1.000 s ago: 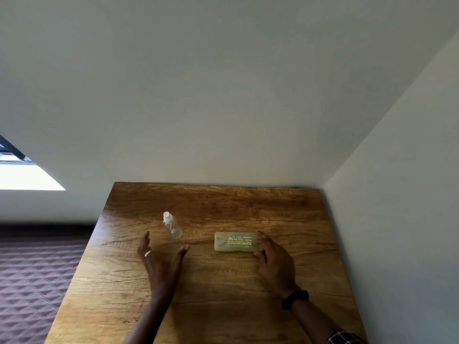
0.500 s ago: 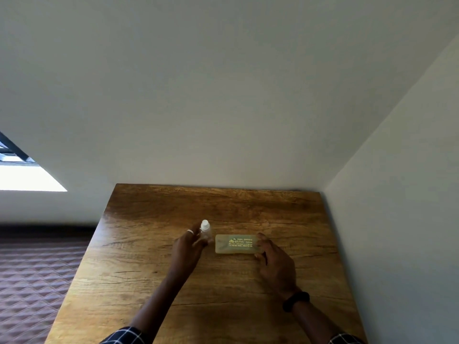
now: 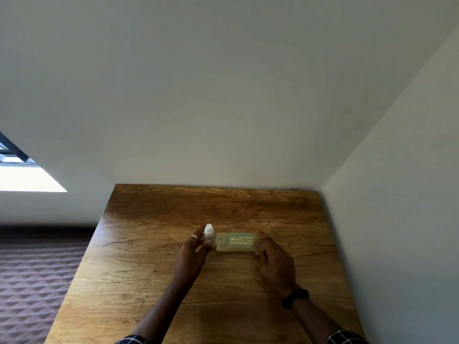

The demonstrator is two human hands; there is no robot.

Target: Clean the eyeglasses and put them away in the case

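Brought beside pale-green gold-lettered case (image 3: 235, 242), white-capped bottle (image 3: 209, 235) gripped by left fingers (image 3: 195, 239), right fingers (image 3: 263, 240) gripping case end.

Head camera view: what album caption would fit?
At a wooden table, the left hand holds a small bottle beside the glasses case gripped by the right hand.

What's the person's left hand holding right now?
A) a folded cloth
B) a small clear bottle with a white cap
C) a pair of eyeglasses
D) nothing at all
B: the left hand grips a small clear bottle with a white cap, beside the closed case, whose other end the right hand holds.
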